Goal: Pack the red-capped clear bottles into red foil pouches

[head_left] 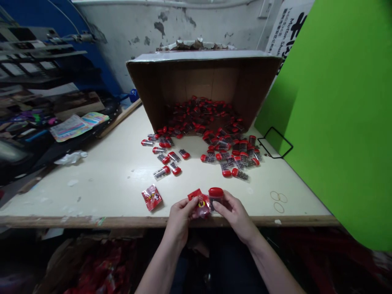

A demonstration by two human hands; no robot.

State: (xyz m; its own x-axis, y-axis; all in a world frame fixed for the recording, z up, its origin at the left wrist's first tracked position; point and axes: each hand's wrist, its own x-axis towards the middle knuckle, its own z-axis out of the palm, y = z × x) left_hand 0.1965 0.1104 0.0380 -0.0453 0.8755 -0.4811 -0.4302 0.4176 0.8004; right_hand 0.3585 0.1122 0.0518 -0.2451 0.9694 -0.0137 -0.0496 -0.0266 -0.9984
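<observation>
My left hand (180, 216) and my right hand (234, 212) meet at the table's front edge. Between them they pinch a small red printed packet (199, 203). My right hand also grips a small clear bottle with a red cap (216, 193), upright against the packet. A second red packet (151, 197) lies flat on the table just left of my left hand. Several more red-capped bottles (228, 157) lie scattered on the table ahead of me.
A cardboard box (202, 77) lies on its side at the back, spilling bottles onto the cream table (116, 179). A green board (343, 114) stands on the right. Rubber bands (278, 201) lie at right. Cluttered papers and shelves fill the left side.
</observation>
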